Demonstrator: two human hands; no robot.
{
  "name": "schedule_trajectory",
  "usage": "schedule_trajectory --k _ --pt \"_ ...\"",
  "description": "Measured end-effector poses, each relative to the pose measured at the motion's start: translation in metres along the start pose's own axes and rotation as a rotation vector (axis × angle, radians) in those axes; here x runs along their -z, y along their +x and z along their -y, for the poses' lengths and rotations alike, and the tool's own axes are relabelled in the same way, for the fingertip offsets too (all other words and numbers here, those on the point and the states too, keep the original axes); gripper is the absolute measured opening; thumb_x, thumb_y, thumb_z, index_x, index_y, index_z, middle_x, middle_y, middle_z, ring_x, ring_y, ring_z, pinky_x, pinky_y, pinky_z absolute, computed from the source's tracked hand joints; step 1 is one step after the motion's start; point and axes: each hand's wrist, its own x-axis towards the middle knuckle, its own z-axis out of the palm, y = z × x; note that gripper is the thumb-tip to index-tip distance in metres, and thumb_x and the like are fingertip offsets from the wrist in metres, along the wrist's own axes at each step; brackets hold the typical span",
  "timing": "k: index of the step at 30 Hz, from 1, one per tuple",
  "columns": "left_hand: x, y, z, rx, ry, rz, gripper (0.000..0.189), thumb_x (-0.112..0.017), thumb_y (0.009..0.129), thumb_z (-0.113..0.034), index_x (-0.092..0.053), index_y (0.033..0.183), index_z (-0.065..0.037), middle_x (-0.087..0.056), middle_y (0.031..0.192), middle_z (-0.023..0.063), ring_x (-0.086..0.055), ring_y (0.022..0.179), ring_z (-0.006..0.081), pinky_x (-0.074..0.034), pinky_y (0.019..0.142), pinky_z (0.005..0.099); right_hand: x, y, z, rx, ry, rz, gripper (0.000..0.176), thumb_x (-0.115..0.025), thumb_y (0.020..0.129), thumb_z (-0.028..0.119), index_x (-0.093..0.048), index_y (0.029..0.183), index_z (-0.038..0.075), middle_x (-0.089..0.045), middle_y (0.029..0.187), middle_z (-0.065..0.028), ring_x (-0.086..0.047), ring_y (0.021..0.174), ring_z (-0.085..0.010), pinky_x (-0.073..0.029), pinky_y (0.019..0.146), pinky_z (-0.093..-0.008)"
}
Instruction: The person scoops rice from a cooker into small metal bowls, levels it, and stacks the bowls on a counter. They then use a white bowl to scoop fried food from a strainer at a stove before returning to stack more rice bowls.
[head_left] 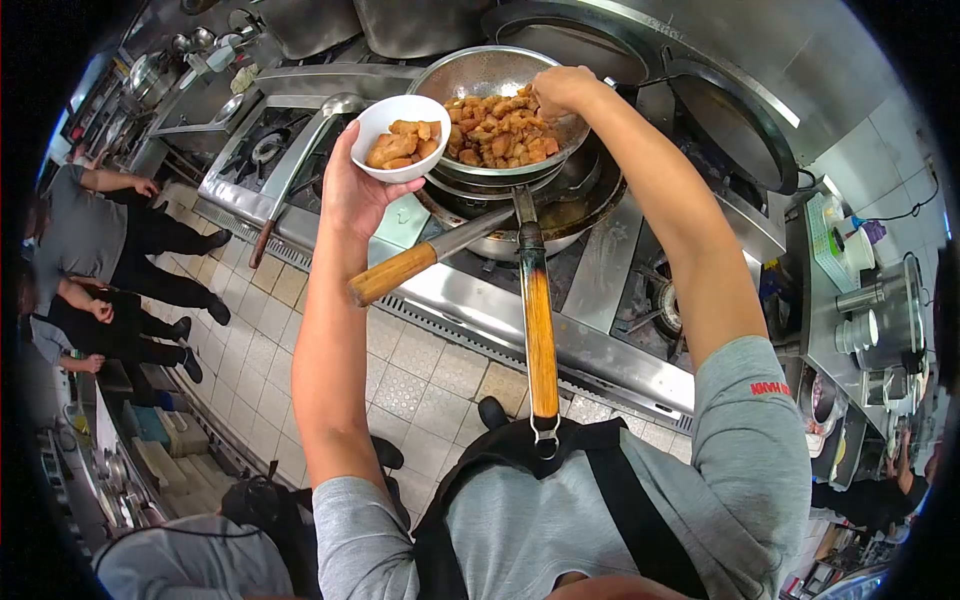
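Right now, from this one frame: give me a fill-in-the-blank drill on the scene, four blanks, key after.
1. The left hand holds up a round ____ bowl.
2. The right hand rests on brown fried pieces heaped in a round perforated strainer made of ____.
3. The bowl holds ____ fried pieces than the strainer.
4. The long straight handle below the strainer has a grip of ____.
Missing words: white; metal; fewer; wood.
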Motion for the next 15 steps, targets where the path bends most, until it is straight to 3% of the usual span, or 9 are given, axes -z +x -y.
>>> schedule_trajectory --k 6,9,12,15 --pt "0.0 -0.001 -0.001 0.006 0.014 -0.007 0.057 -0.042 0.092 -0.042 -0.04 0.127 0.002 -0.056 0.114 0.0243 -0.065 0.09 0.0329 -0.061 0.062 0.0401 0.016 -0.006 -0.007 -0.015 0.021 0.055 0.04 -0.071 0.061 0.019 -0.069 0.1 0.01 -0.067 0.1 -0.0108 -0.064 0.094 -0.0269 -0.052 0.075 -0.0426" --pt "-0.002 -0.001 -0.003 0.02 0.03 -0.004 0.056 -0.044 0.091 -0.042 -0.041 0.127 0.001 -0.056 0.113 0.0239 -0.065 0.09 0.0327 -0.061 0.061 0.0397 0.026 -0.01 -0.009 0.038 0.049 -0.049 0.037 -0.071 0.061 0.024 -0.069 0.094 0.007 -0.068 0.093 -0.0121 -0.065 0.086 -0.0277 -0.052 0.07 -0.0406" --pt "-0.004 -0.001 -0.003 0.048 0.056 -0.005 0.056 -0.047 0.09 -0.042 -0.041 0.126 0.001 -0.057 0.113 0.0234 -0.065 0.089 0.0324 -0.061 0.061 0.0397 0.052 -0.02 -0.007 0.268 0.219 -0.155 0.027 -0.07 0.069 0.03 -0.063 0.078 0.006 -0.065 0.074 -0.0087 -0.062 0.072 -0.0231 -0.049 0.065 -0.0361" --pt "-0.008 0.002 -0.004 0.083 0.071 0.027 0.056 -0.048 0.09 -0.041 -0.042 0.125 0.001 -0.057 0.112 0.0228 -0.065 0.089 0.0318 -0.061 0.061 0.0408 0.084 -0.046 0.012 0.403 0.382 -0.29 0.027 -0.067 0.071 0.029 -0.063 0.08 0.004 -0.064 0.072 -0.0078 -0.06 0.068 -0.02 -0.047 0.063 -0.0326"
